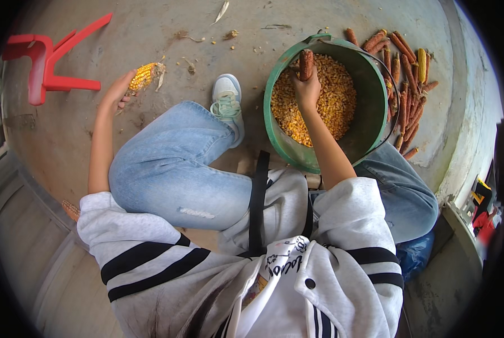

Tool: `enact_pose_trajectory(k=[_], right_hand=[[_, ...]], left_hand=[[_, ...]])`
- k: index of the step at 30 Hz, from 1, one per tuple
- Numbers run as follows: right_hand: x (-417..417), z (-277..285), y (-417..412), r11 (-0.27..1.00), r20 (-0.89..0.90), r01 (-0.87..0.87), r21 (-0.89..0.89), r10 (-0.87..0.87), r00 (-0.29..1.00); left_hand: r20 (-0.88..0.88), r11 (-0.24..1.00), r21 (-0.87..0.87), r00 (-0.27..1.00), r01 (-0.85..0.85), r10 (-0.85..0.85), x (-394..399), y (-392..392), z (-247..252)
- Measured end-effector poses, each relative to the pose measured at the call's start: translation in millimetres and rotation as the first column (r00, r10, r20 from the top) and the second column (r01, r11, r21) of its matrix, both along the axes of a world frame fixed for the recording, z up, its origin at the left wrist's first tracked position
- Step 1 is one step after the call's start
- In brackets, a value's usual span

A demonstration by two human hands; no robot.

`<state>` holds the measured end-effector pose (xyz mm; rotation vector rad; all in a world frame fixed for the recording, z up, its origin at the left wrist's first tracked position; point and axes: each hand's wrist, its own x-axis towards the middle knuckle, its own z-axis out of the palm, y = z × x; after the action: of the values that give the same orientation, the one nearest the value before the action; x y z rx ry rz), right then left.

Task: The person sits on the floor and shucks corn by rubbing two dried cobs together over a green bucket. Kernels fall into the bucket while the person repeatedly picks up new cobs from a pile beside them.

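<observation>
My left hand (122, 89) is out to the left above the concrete floor, gripping an ear of corn (143, 78). Yellow kernels cover much of the ear, and its far end looks ragged, with a scrap of dry husk hanging there. Over the green bucket (270, 122), my right hand (307, 91) holds a reddish-brown bare corn cob (306, 64) that points upward. Loose yellow corn kernels (335, 99) lie inside the bucket below that hand. The bucket stands between my knees, its thin dark handle resting over the right side.
Several stripped cobs (411, 112) lie heaped right of the bucket, one yellow ear (422, 65) among them. A red plastic chair (38, 63) is at far left. Another cob (71, 210) lies near my left sleeve. A blue plastic bag (416, 257) sits behind my right knee, near the wall (463, 139).
</observation>
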<state>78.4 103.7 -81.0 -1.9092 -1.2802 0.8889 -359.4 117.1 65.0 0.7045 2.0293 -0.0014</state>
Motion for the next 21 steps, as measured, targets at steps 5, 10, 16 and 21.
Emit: enact_pose_trajectory(k=[5, 10, 16, 21], right_hand=[[7.5, -5.1, -0.8, 0.999, -0.023, 0.005, 0.035, -0.004, 1.000], [21.8, 56.2, -0.6, 0.994, -0.117, -0.022, 0.112, 0.035, 0.993], [48.5, 122.3, 19.4, 0.984, -0.123, -0.174, 0.049, 0.179, 0.976], [40.3, 192.3, 46.3, 0.944, -0.056, -0.324, 0.066, 0.328, 0.943]], left_hand=[[0.024, 0.998, 0.045, 0.999, -0.039, 0.038, 12.3, -0.4, 5.4], [0.021, 0.997, 0.024, 0.997, -0.071, 0.071, -6.5, -3.4, -8.0], [0.041, 1.000, 0.007, 0.999, -0.019, 0.019, -7.8, -2.0, -10.4], [0.070, 0.999, 0.030, 0.997, -0.011, 0.009, -6.1, -5.7, -5.9]])
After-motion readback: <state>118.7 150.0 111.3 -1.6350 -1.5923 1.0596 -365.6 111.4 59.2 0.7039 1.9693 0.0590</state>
